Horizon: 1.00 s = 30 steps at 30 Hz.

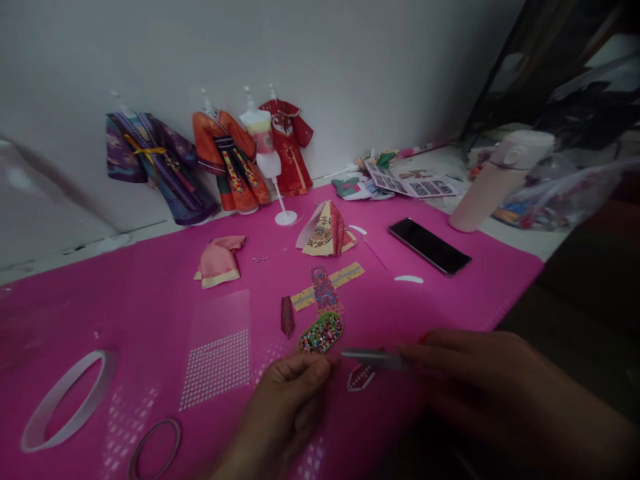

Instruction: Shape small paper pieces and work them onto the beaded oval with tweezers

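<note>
My left hand [293, 400] is closed in a pinch at the lower middle, thumb against forefinger; whatever lies between the fingertips is too small to make out. From the right, my right hand [465, 373] grips scissors [375, 359], their grey blades pointing left toward the left fingertips. Red shows at the handle, which the hand mostly hides. Under the blades lies a dark red pointed fabric piece [361, 378] edged with pale beads. Just beyond my left hand sits a green-rimmed oval piece [321, 332] covered in multicoloured beads.
Sheets of rhinestones [217, 363], a white tape ring [70, 400] and a thinner ring [156, 450] lie left on the pink mat [150, 293]. Fabric pieces [325, 287], a phone [429, 245] and a bottle [500, 180] are farther off. Dressed miniature stands [230, 160] line the wall.
</note>
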Motion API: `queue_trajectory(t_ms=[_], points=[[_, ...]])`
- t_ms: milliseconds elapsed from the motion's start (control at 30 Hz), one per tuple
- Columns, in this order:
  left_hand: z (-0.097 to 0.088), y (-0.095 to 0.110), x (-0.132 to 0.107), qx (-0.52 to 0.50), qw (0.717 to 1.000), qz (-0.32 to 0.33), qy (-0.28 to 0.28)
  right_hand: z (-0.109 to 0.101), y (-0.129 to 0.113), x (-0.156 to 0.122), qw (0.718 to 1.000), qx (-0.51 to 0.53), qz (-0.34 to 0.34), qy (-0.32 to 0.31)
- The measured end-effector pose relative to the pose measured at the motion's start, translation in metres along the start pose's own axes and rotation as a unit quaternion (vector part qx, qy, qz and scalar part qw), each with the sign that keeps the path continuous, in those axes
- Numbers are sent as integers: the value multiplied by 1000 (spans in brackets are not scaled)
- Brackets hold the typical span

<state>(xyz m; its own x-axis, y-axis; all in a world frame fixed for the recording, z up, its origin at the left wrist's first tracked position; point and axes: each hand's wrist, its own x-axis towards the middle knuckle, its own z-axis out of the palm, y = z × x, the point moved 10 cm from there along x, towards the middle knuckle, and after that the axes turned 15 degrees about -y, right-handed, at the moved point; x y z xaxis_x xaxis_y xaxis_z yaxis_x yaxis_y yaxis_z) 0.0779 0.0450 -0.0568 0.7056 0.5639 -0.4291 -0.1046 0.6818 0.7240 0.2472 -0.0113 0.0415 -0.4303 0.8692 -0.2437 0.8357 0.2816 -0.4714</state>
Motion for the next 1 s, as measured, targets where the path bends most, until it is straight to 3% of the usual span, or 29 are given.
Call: queue_trajectory(t_ms=[233, 433, 767, 1000], points=[[1, -2, 3, -33, 999, 11, -14, -4, -5, 1, 1000, 23, -1, 9], [5, 1, -2, -6, 1000, -20, -6, -3, -11, 1, 999, 29, -27, 3], [6, 0, -3, 16, 1000, -17, -13, -1, -19, 7, 999, -14, -35, -4], [3, 0, -8, 12, 1000, -25, 14, 0, -16, 6, 999, -26, -35, -2]])
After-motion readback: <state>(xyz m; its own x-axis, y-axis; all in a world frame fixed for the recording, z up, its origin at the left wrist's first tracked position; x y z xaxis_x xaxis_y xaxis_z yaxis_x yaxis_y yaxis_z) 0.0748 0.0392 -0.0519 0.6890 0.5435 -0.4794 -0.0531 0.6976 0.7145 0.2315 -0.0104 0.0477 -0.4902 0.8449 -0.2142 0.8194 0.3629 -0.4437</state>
